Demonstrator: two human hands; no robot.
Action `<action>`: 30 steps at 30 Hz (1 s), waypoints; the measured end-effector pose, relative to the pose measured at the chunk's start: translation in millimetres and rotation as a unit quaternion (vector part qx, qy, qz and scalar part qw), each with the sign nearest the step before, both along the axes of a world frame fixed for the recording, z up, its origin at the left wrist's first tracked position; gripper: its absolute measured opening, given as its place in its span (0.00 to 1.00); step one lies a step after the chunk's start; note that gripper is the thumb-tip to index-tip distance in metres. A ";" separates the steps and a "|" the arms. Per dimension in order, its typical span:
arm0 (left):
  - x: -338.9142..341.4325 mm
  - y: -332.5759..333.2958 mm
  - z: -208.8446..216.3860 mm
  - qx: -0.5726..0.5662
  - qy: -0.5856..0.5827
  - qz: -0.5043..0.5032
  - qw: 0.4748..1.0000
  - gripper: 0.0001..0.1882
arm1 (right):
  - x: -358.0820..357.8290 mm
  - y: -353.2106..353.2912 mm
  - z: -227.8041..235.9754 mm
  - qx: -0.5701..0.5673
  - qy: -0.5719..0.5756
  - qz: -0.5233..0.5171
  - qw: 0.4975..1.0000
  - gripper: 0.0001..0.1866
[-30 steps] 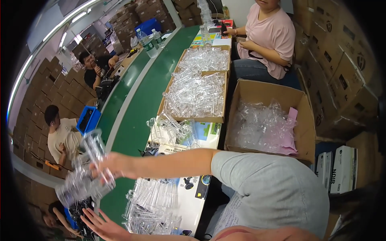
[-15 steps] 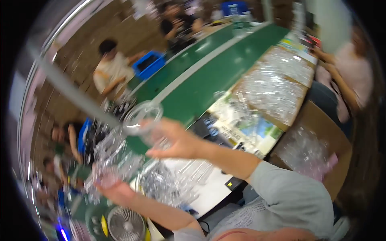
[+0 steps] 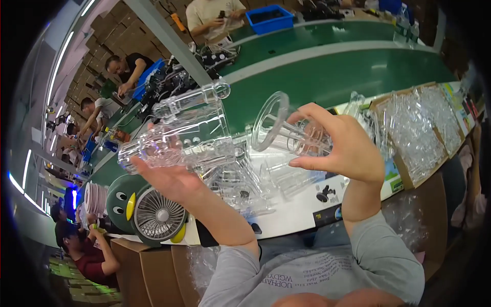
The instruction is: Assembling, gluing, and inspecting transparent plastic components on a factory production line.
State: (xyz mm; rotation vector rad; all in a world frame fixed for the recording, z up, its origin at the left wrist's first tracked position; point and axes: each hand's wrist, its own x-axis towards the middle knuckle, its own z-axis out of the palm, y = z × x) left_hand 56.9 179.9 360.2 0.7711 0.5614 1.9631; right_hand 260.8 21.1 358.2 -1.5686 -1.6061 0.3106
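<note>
Held before the near side of the long green bench, a bulky clear cluster has its left end gripped in the left hand, fingers curled behind it, while farther right along the bench the right hand grips a smaller flared clear piece between thumb and fingers; supporting the cluster from below and keeping the flared rim unpressed should serve best. The bench looks smooth, the cluster glossy, rigid and tubular, the flared piece a thick round rim on a narrower body.
</note>
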 end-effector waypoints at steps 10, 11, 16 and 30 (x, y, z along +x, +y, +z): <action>-27.9 -1.6 -12.7 0.124 0.027 -0.164 0.978 0.30 | 15.2 -10.9 -3.7 -0.011 -0.037 0.011 0.999 0.30; -25.6 -0.4 -14.0 0.122 0.034 -0.123 0.984 0.31 | 15.4 -11.2 -3.8 -0.011 -0.035 0.012 0.999 0.30; -15.6 -0.9 -16.5 0.131 0.082 0.041 0.987 0.37 | 11.7 -4.8 -10.2 0.087 0.006 -0.037 0.996 0.30; -38.8 11.8 -10.4 0.134 0.100 -0.071 0.983 0.25 | -6.7 10.6 -9.7 0.126 0.067 -0.060 0.988 0.35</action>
